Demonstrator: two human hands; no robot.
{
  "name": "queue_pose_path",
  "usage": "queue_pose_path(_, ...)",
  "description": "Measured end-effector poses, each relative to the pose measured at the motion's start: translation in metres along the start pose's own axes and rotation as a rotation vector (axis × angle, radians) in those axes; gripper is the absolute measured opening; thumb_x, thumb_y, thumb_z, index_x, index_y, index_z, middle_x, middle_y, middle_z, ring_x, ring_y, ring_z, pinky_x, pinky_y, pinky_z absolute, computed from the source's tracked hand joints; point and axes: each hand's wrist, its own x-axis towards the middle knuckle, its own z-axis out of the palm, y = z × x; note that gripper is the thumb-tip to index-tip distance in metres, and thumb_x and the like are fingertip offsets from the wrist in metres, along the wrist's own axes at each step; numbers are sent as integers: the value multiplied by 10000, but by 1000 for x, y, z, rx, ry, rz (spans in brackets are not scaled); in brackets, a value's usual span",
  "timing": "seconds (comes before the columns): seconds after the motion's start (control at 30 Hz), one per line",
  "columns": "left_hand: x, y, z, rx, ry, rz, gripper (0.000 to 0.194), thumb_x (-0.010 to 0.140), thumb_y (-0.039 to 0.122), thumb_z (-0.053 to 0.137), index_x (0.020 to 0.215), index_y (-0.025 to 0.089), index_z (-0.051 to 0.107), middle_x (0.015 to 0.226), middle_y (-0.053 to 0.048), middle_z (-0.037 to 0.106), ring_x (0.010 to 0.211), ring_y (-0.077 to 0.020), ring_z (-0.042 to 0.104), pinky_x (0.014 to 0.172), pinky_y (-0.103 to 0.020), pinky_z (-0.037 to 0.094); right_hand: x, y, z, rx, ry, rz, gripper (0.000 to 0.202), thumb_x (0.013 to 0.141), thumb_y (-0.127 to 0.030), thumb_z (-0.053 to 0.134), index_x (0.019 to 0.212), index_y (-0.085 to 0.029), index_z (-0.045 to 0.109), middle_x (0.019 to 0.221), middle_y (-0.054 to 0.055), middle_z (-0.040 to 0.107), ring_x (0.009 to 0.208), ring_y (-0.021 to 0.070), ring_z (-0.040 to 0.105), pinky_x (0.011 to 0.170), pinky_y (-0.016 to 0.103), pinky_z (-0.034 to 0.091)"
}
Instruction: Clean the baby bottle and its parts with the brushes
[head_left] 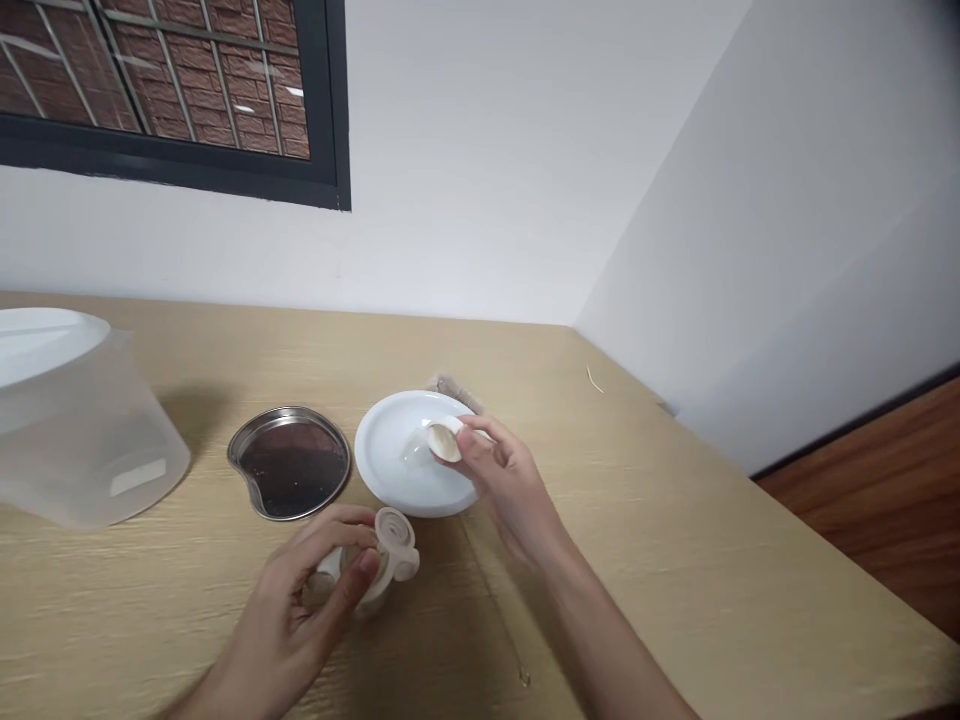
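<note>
Your head-worn camera looks forward and down across the pale wood-grained tabletop, with your bare left hand and bare right hand near below it, and takes in the dark-framed, glazed window at upper left.

White cap in right grip, over plate
</note>
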Motion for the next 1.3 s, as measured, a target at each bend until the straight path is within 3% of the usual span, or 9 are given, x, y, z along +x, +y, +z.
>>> queue_pose_path(0.2, 1, 0, 0, -4, 2, -30, 143, 967, 345, 553, 1023, 288, 671, 1188, -28, 671, 1039, -188, 634, 860, -250, 497, 8, 10, -14, -727, 144, -173, 365, 866, -475, 662, 1124, -219, 627, 1164, 103, 678, 1020, 249, 626, 908, 412, 484)
queue_pose_path(0.3, 0, -2, 0, 15, 1, -26, 147, 966, 347, 554, 1036, 289, 670, 1217, -29, 658, 1087, -201, 615, 891, -266, 485, 9, 21, -17, -1013, 131, -236, 396, 923, -438, 574, 1240, -204, 609, 1229, 113, 653, 1145, 281, 576, 982, 450, 444)
queue_pose_path(0.4, 0, -3, 0, 22, -17, -36, 170, 968, 354, 549, 1067, 282, 667, 1246, -45, 646, 1113, -216, 604, 900, -283, 485, 8, 25, -18, -1143, 86, -255, 473, 985, -429, 455, 1385, -185, 524, 1281, 132, 617, 1230, 291, 524, 1011, 452, 429)
queue_pose_path(0.57, 1, -2, 0, 27, -17, -32, 180, 965, 357, 550, 1068, 270, 669, 1225, -60, 660, 1066, -215, 626, 879, -286, 500, 6, 22, -14, -1197, 36, -226, 547, 1027, -434, 326, 1498, -163, 393, 1274, 153, 592, 1239, 291, 507, 988, 439, 441)
queue_pose_path(0.67, 3, -2, 0, 35, 13, 13, 164, 955, 346, 565, 1026, 258, 683, 1159, -60, 687, 1014, -217, 647, 878, -294, 510, 6, 21, -14, -1150, 43, -239, 515, 1027, -442, 329, 1458, -187, 451, 1231, 133, 608, 1204, 271, 533, 976, 422, 449)
queue_pose_path(0.83, 3, -2, 0, 34, 20, 19, 153, 954, 328, 567, 1036, 264, 679, 1164, -49, 688, 1017, -206, 648, 877, -281, 509, 9, 21, -17, -1076, 84, -291, 416, 1015, -451, 382, 1220, -202, 644, 1168, 106, 632, 1118, 242, 588, 959, 391, 458)
queue_pose_path(1.3, 3, -2, 0, 70, 53, 32, 161, 931, 345, 594, 1020, 266, 702, 1104, -53, 720, 972, -226, 674, 834, -282, 540, 11, 26, -21, -1156, 130, -341, 383, 969, -367, 455, 1308, -203, 525, 1265, 122, 604, 1203, 270, 542, 1001, 442, 447)
